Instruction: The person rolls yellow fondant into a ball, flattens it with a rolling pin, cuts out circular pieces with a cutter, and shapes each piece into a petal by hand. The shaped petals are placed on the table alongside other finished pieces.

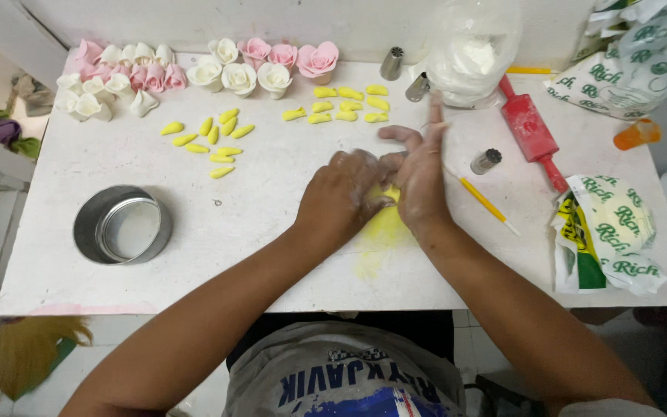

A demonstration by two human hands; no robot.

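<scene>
A small piece of yellow paste lies at the centre of the white tabletop, pressed between the two hands and mostly hidden by them; a smear of yellow dust spreads on the tabletop just below it. The left hand is loosely curled, palm down, its fingers resting on the paste. The right hand stands on edge with its fingers stretched out flat and pointing away from the person, its palm against the paste and the left hand's knuckles. To the left of the hands lies a loose group of ten shaped yellow petals; beyond the hands a tidier group of nine yellow petals lies in rows. Along the far edge stand three pink roses and four white roses, with a mixed heap of pink and white flowers in the far left corner, too crowded to count. A round metal tin sits near the left edge. To the right lie a thin yellow modelling tool, three small metal piping nozzles, a red rolling pin, a clear bag of white powder and a wrapped lump of white paste.
</scene>
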